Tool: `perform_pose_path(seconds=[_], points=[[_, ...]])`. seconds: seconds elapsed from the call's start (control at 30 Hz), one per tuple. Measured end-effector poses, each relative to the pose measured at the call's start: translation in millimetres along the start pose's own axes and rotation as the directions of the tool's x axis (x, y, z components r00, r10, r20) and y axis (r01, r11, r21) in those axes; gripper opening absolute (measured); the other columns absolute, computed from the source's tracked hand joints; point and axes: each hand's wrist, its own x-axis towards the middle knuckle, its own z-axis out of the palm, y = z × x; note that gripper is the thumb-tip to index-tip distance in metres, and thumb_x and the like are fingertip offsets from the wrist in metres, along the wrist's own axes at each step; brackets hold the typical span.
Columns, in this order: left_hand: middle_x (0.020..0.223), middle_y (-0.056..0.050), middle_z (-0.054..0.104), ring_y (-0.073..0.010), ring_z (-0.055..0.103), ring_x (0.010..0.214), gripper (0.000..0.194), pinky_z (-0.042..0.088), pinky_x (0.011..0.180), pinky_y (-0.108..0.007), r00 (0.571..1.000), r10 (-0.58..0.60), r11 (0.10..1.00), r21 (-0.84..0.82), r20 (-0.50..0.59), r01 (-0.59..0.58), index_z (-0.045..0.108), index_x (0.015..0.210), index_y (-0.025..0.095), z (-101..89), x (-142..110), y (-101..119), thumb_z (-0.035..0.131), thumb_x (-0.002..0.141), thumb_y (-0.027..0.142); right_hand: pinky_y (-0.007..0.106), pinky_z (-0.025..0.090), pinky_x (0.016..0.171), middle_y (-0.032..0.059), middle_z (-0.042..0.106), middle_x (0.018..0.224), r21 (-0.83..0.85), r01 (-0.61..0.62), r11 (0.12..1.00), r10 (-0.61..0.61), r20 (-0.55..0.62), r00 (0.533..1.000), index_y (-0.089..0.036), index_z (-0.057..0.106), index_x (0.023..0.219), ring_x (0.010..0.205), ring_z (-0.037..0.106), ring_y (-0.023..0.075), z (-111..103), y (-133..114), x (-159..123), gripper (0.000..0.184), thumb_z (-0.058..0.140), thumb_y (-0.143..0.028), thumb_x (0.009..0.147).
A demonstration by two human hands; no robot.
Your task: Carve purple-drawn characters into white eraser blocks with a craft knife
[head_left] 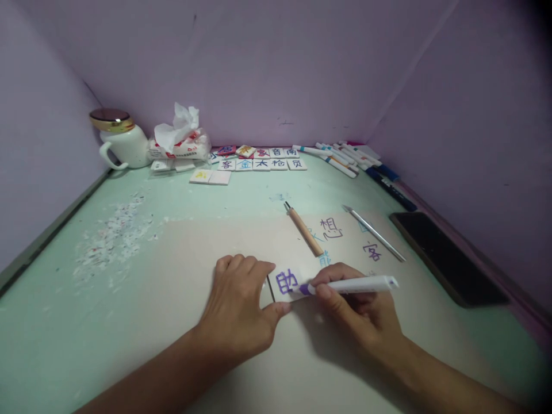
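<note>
Left hand [241, 302] grips tile [286, 283] between parted fingers; right hand [366, 313] pinches marker [356, 285].

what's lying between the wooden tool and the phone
In the head view, the thin silver tool and some handwriting lie between the wooden tool and phone.

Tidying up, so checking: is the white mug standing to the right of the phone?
No, the mug stands at the far left, while the phone lies at the right.
</note>
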Motion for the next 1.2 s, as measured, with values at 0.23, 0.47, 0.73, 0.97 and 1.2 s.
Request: perform_pose_path(seconds=[0.23,0.47,0.73,0.97,1.2], points=[[0.086,-0.005,0.059,-0.0252,0.052,0.088,0.036,0.031,0.086,-0.045,1.0,-0.007,1.0,0.006,-0.003,0.007,0.059,0.099,0.017,0.0,-0.8,0.4,0.072,0.068,0.028,0.019,0.035,0.043,-0.0016,0.057,0.059,-0.027,0.021,0.999,-0.02,0.038,0.999,-0.023,0.062,0.083,0.05,0.047,0.0098,0.2,-2.0,2.5,0.008,0.057,-0.028,0.085],[0.085,-0.005,0.059,-0.0247,0.052,0.087,0.035,0.032,0.085,-0.044,1.0,-0.001,1.0,0.005,-0.009,0.001,0.059,0.098,0.017,1.0,-1.2,0.3,0.072,0.068,0.029,0.02,0.034,0.043,-0.0004,0.058,0.06,-0.035,-0.005,0.999,0.008,0.064,0.998,-0.021,0.062,0.082,0.049,0.047,0.0102,0.3,-3.5,3.4,0.01,0.056,-0.029,0.086],[0.084,-0.004,0.059,-0.0242,0.051,0.086,0.036,0.032,0.084,-0.044,1.0,-0.002,1.0,0.006,-0.017,0.002,0.059,0.098,0.018,1.0,-1.0,-0.3,0.072,0.067,0.029,0.018,0.034,0.043,-0.0027,0.055,0.057,0.044,0.01,0.999,-0.008,-0.039,0.999,-0.023,0.062,0.082,0.048,0.045,0.0083,0.1,-0.8,-0.2,0.008,0.057,-0.028,0.086],[0.085,-0.004,0.059,-0.0245,0.051,0.086,0.036,0.032,0.084,-0.044,1.0,-0.001,1.0,0.007,-0.014,0.001,0.059,0.098,0.017,0.8,0.3,-0.3,0.073,0.067,0.03,0.019,0.033,0.042,-0.0021,0.055,0.058,-0.015,0.013,1.0,-0.013,0.056,0.998,-0.021,0.062,0.082,0.048,0.044,0.0088,0.1,-2.4,2.8,0.008,0.056,-0.027,0.085],[0.084,-0.004,0.059,-0.0242,0.051,0.086,0.036,0.032,0.084,-0.044,1.0,-0.005,1.0,0.018,-0.012,0.005,0.058,0.098,0.018,1.1,-0.1,-0.1,0.072,0.067,0.03,0.017,0.032,0.043,-0.0037,0.054,0.057,0.034,0.039,0.999,-0.037,-0.045,0.998,-0.023,0.062,0.083,0.049,0.045,0.0079,-1.0,-1.6,4.7,0.007,0.056,-0.024,0.086]])
